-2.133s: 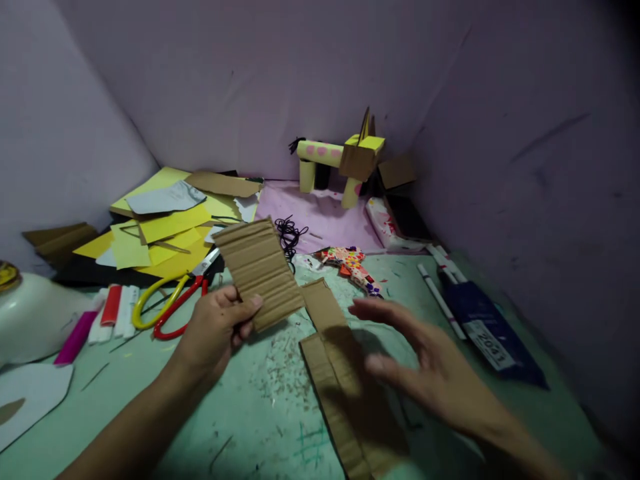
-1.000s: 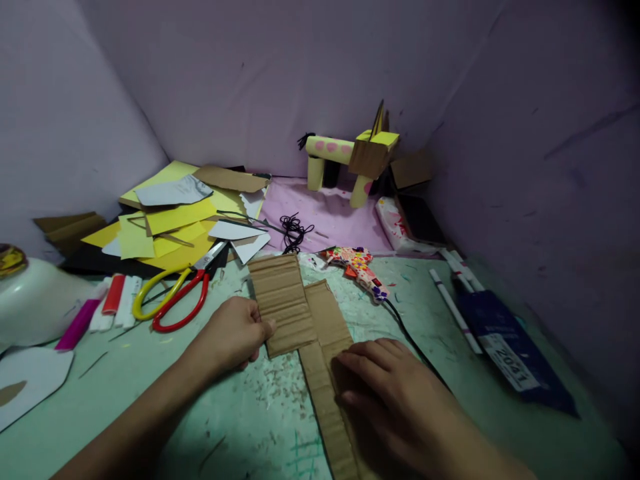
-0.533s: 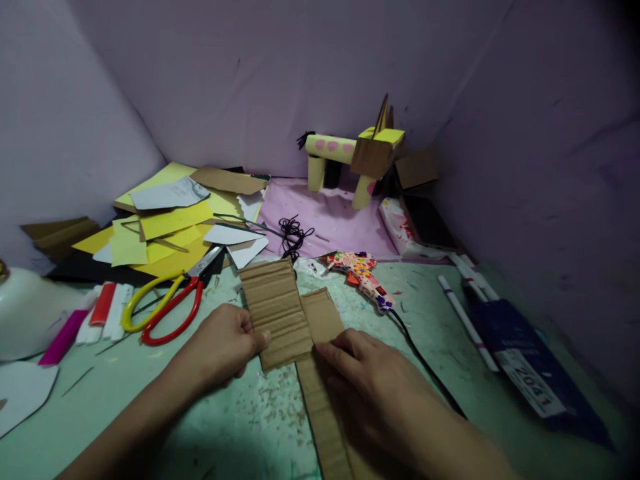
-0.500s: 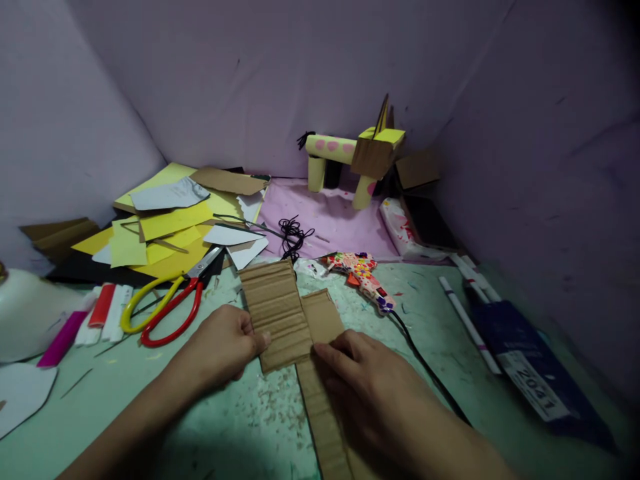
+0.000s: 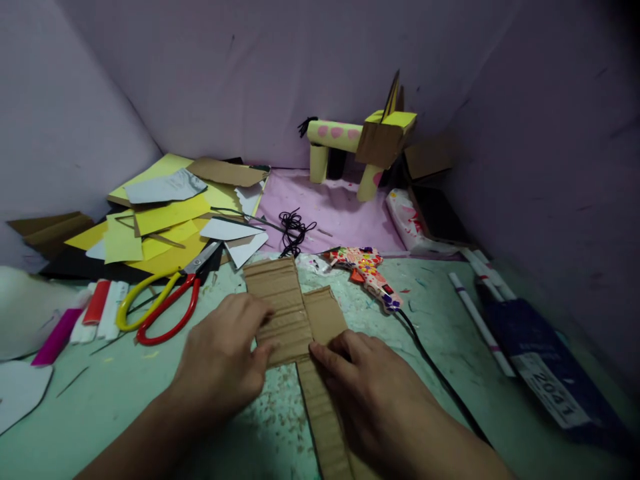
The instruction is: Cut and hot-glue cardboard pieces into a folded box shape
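Observation:
A square piece of corrugated cardboard (image 5: 280,293) lies over the upper part of a long cardboard strip (image 5: 320,413). My left hand (image 5: 225,353) is at the square's left edge, thumb and bent fingers apart, fingertips touching its top. My right hand (image 5: 375,380) bears on the strip, its index fingertip against the square's lower right edge; its other fingers curl over the strip and are partly hidden. Beneath the square, a plain brown cardboard part (image 5: 327,313) shows at the right. A flower-patterned glue gun (image 5: 365,270) lies beyond my right hand.
Red-and-yellow-handled scissors (image 5: 167,303) and several markers (image 5: 103,310) lie at the left. Behind are paper scraps (image 5: 170,217), black cord (image 5: 295,230) and a spotted paper-tube animal (image 5: 335,137). A dark blue packet (image 5: 540,360) and white pens (image 5: 480,323) lie at the right.
My left thumb and fingers have spread from a pinch on the square's edge, and the fingers now reach over its top. My right hand keeps nearly the same place. The view has shifted slightly.

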A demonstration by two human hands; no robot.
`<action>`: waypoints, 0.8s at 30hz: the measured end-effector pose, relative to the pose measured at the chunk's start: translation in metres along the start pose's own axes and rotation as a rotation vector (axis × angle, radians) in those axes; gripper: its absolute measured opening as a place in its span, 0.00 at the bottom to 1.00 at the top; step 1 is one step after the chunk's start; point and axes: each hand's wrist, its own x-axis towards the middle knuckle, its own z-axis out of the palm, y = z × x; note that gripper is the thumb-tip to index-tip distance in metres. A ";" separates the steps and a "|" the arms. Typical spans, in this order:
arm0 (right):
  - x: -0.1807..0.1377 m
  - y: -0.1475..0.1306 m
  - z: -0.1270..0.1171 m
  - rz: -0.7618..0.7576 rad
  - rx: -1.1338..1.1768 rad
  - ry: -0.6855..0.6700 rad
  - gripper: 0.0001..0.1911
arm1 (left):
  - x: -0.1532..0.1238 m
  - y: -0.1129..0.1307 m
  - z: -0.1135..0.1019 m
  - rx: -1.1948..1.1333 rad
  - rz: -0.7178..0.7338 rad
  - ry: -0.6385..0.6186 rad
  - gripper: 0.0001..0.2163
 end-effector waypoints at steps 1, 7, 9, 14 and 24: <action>0.001 0.000 0.000 0.001 -0.004 -0.016 0.25 | -0.002 0.001 0.004 -0.026 0.120 0.044 0.12; 0.001 0.000 -0.008 0.082 0.157 -0.002 0.15 | -0.002 0.003 0.017 -0.071 0.244 -0.061 0.18; -0.001 0.001 -0.010 0.124 0.248 0.029 0.13 | -0.001 0.003 0.017 -0.062 0.245 -0.071 0.17; -0.002 0.005 -0.011 0.160 0.327 0.060 0.09 | -0.004 0.001 0.019 -0.129 0.252 -0.055 0.17; 0.001 0.002 -0.011 0.173 0.385 0.078 0.09 | -0.007 0.007 0.031 -0.246 0.199 0.161 0.13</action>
